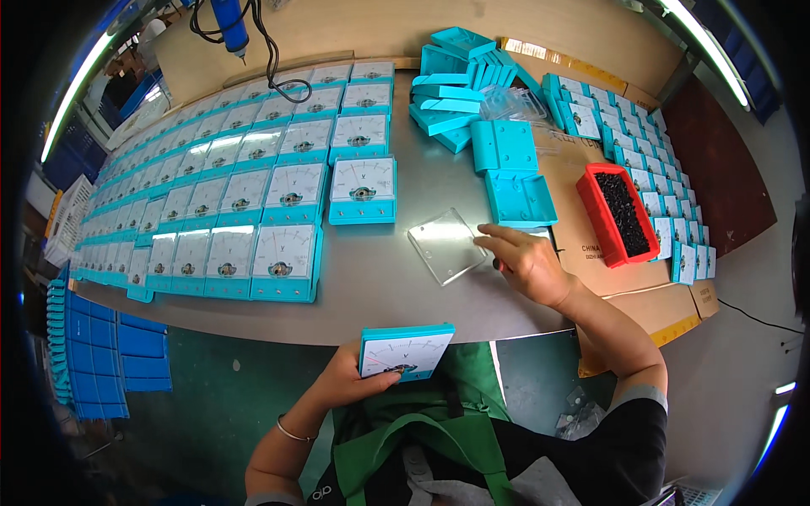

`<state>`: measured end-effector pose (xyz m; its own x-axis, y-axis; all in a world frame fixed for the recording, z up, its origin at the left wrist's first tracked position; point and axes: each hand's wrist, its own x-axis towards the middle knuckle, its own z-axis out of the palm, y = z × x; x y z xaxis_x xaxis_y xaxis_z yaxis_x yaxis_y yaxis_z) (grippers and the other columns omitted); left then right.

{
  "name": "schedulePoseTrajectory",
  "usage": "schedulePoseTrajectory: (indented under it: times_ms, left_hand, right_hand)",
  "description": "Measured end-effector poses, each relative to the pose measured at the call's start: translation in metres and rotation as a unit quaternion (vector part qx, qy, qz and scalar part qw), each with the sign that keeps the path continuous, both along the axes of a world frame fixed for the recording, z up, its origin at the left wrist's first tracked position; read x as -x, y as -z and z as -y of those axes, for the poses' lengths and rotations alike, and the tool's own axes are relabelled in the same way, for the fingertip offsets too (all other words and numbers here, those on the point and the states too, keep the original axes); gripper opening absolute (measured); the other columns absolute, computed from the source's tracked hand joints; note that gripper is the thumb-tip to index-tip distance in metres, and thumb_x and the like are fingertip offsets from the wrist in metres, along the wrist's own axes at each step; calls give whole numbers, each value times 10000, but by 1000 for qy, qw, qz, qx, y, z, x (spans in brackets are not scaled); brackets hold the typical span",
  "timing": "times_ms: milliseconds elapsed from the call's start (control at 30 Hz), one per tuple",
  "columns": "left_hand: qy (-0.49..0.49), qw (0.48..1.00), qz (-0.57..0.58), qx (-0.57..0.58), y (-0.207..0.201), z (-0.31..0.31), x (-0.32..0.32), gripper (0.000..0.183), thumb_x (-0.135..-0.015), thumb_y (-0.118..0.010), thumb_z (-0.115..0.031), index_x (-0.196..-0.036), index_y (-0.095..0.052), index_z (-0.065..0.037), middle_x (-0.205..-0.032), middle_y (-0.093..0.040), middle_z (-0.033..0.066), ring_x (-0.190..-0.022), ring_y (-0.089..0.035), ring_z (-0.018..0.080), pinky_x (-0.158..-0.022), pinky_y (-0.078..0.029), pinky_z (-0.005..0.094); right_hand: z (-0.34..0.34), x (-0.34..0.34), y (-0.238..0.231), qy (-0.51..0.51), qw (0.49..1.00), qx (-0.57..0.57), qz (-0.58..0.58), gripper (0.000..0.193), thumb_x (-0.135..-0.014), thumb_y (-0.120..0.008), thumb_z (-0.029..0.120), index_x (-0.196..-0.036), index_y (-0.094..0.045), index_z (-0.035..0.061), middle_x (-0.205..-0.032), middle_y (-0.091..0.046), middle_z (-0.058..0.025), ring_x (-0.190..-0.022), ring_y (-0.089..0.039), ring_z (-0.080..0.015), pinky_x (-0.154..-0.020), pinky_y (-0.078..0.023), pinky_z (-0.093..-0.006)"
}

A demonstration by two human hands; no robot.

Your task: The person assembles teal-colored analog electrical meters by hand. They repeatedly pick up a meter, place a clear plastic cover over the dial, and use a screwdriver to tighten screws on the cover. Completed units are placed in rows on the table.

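My left hand (353, 376) grips a panel voltmeter (408, 352) with a turquoise case and white dial, tilted just off the table's front edge. The thumb lies across its lower face. At the middle of the table, my right hand (531, 263) has its fingertips closed at the right edge of a clear plastic cover (447, 246). Whether that cover rests flat on the metal or is slightly lifted, I cannot tell. A small dark spot shows by the right thumb; its kind is too small to make out.
Rows of finished-looking voltmeters (291, 185) fill the left side. Turquoise cases (519, 199) and clear covers (512, 103) pile up at the back. On cardboard at right stand a red bin (595, 215) of small black parts and more meters (641, 177). A blue power screwdriver (229, 25) hangs above.
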<state>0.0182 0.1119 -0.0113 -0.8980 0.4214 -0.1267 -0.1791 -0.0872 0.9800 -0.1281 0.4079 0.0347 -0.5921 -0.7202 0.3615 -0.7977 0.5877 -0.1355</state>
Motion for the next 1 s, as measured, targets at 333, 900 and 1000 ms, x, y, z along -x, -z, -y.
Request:
schedulePoseTrajectory:
  times_ms: [333, 900, 1000]
  left_hand:
    - [68, 925, -277, 251, -12, -24, 10, 409, -783, -663, -84, -1180, -581, -35, -1407, -363, 195, -1257, -433, 326, -1029, -378, 376]
    - [119, 926, -322, 156, 24, -32, 19, 470, -823, -552, -56, -1290, -515, -99, -1535, 2, 204, -1246, -440, 345, -900, -432, 416]
    - [84, 924, -344, 146, 29, -41, 17, 488, -821, -550, -48, -1303, -499, -108, -1529, 13, 218, -1321, -340, 382, -978, -399, 422]
  right_hand:
    - [58, 1, 12, -106, 992, -50, 44, 304, -725, -699, 172, -997, -625, 57, -1170, -567, -91, -977, -548, -321, -735, -536, -380]
    - [-284, 54, 8, 460, 884, -56, -64, 256, -749, -678, 244, -838, -695, 5, -748, -667, -188, -679, -648, -339, -655, -510, -431]
    - [-299, 62, 17, 444, 888, -116, 6, 282, -741, -686, 268, -836, -698, 3, -766, -670, -201, -719, -652, -352, -683, -508, -438]
